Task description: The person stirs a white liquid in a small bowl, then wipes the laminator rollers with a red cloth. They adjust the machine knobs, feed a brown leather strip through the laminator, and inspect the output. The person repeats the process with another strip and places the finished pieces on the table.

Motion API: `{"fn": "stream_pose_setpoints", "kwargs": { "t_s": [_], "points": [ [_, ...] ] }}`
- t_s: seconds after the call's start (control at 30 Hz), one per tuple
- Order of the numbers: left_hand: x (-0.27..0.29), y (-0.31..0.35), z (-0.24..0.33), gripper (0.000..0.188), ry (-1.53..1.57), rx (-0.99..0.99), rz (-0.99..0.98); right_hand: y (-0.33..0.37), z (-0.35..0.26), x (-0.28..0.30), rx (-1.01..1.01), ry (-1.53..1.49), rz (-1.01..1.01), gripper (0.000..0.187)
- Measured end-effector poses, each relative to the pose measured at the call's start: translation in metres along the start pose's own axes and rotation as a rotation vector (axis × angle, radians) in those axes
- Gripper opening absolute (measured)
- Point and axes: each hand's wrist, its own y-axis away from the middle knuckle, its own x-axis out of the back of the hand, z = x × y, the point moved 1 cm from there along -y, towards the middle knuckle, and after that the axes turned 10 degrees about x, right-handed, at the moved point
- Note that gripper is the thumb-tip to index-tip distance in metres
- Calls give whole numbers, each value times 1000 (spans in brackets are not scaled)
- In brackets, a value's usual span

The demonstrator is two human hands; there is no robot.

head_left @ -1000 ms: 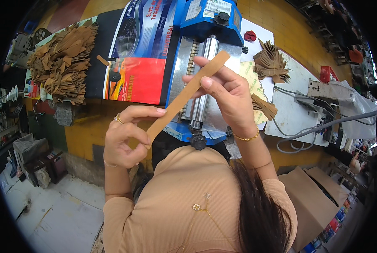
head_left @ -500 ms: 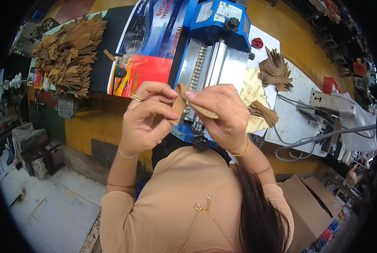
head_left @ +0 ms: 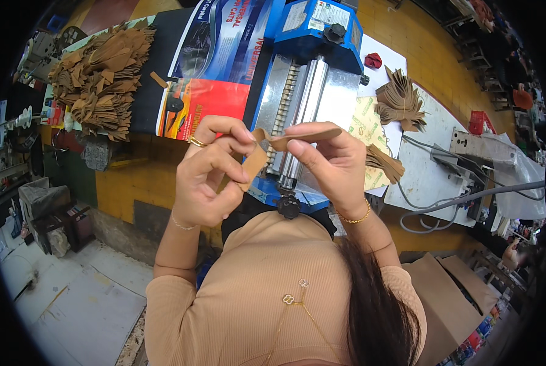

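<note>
In front of my chest, above a blue roller machine (head_left: pixel 312 91), both hands hold thin brown leather. My left hand (head_left: pixel 207 177) is closed, pinching a tan leather piece (head_left: pixel 255 162) that angles down toward its thumb. My right hand (head_left: pixel 340 168) grips a darker brown leather strip (head_left: pixel 312 135) between thumb and fingers; it points up and to the right. The leather meets between the fingertips, and I cannot tell whether it is one folded strip or two pieces. Behind it lie the machine's shiny roller and a row of metal rings.
A large heap of brown leather pieces (head_left: pixel 105 79) lies on the left. Two fanned bundles, an upper one (head_left: pixel 401 104) and a lower one (head_left: pixel 384 163), lie right of the machine. Beside them are a red cloth scrap (head_left: pixel 373 60) and grey cables (head_left: pixel 431 210). A printed sheet (head_left: pixel 221 100) covers the table's middle.
My right hand has turned and opened out slightly, swinging its leather strip from pointing down-right to nearly level. My left hand has shifted slightly and keeps its pinch.
</note>
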Motion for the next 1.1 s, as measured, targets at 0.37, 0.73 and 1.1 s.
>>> {"fn": "stream_pose_setpoints", "kwargs": {
  "t_s": [0.37,0.73,1.1],
  "points": [
    [-8,-8,-2,17,-174,-20,26,7,-12,-4,456,640,-214,32],
    [-5,-9,3,19,-191,9,34,6,-13,6,-156,28,-98,23],
    [-4,-7,1,20,-164,0,33,2,-12,11,-98,-46,22,23]
  ]
}}
